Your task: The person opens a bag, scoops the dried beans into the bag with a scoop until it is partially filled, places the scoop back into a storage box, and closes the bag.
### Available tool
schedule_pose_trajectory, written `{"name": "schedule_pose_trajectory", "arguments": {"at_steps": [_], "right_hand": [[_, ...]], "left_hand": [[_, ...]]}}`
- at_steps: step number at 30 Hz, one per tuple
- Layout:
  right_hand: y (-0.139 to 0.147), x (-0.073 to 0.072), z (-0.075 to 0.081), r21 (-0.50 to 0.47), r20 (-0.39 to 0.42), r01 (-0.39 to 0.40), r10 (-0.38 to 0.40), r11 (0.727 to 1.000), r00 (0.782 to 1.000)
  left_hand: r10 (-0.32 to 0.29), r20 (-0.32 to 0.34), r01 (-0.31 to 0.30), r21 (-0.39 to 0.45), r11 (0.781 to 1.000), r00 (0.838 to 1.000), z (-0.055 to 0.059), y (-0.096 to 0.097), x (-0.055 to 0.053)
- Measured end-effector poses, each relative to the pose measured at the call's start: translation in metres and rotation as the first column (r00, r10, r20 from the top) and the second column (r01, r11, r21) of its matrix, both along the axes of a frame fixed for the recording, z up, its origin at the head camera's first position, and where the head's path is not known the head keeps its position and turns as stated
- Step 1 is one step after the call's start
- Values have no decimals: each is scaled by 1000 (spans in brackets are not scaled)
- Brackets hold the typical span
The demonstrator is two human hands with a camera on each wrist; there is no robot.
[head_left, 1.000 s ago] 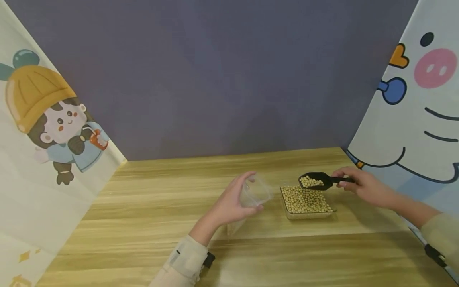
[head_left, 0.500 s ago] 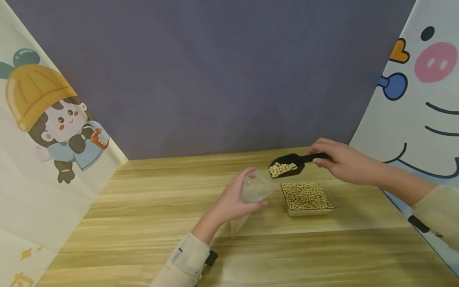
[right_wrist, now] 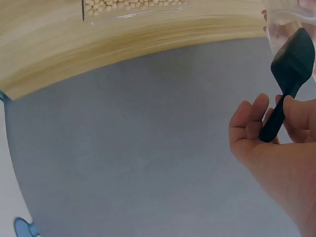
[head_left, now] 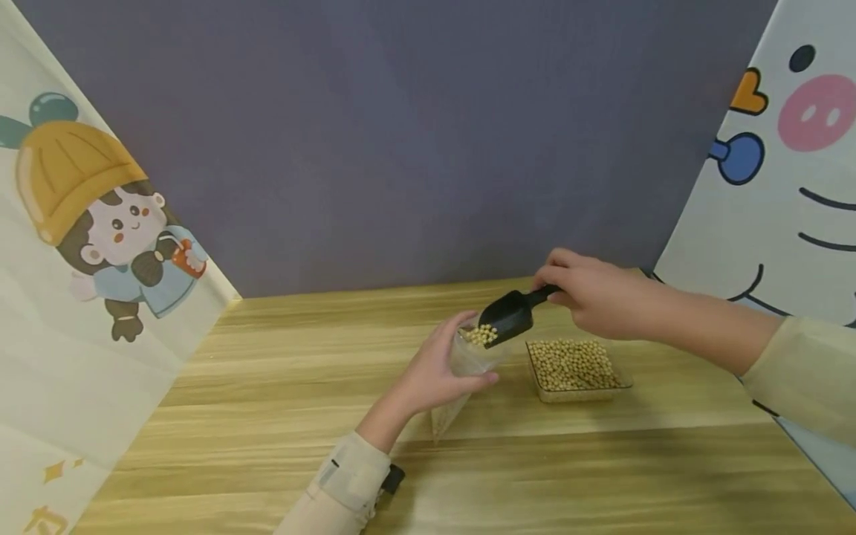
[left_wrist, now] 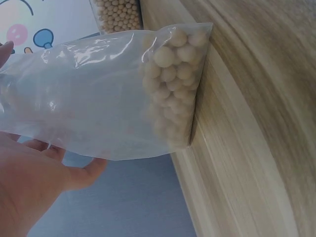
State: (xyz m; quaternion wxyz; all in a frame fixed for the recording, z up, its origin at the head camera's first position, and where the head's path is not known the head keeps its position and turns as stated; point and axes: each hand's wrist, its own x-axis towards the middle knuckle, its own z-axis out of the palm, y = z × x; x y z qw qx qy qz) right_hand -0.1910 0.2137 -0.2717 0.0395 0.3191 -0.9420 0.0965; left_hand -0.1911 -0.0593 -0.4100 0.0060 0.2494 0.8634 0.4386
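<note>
My left hand [head_left: 435, 371] holds a clear plastic bag [left_wrist: 103, 94] upright by its upper part, its mouth spread between thumb and fingers. A layer of soybeans [left_wrist: 173, 84] fills the bag's bottom, which stands on the table. My right hand [head_left: 595, 297] grips a black scoop [head_left: 511, 315] by its handle, also visible in the right wrist view as a dark scoop [right_wrist: 295, 59]. The scoop tilts down to the left, its tip inside the bag's mouth. Pale soybeans [head_left: 478, 336] lie at that tip. Right of the bag sits a clear tray [head_left: 575, 397] of soybeans.
The wood-grain table [head_left: 281, 446] ends at a dark grey back wall [head_left: 414, 148]. Printed panels flank it, one with a child cartoon [head_left: 127, 223] on the left, one with a pig-nosed figure [head_left: 816, 111] on the right.
My right hand has carried the loaded scoop up from over the tray and leftward to the bag, then tipped it into the mouth. The left hand has stayed nearly in place.
</note>
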Motion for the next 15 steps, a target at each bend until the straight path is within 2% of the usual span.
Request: {"name": "schedule_pose_trajectory", "arguments": {"at_steps": [5, 9, 12, 15], "right_hand": [[-2, 6, 4, 89, -83, -47, 55, 995, 995], [4, 11, 8, 115, -133, -34, 49, 993, 990], [19, 8, 7, 108, -152, -10, 26, 994, 988], [47, 0, 2, 117, -175, 1, 20, 993, 984]], "left_hand": [[-16, 0, 16, 34, 999, 1000, -1, 2, -1], [-30, 2, 30, 34, 999, 1000, -1, 4, -2], [-34, 9, 33, 33, 999, 999, -1, 4, -1], [-30, 17, 29, 31, 999, 999, 1, 4, 0]]}}
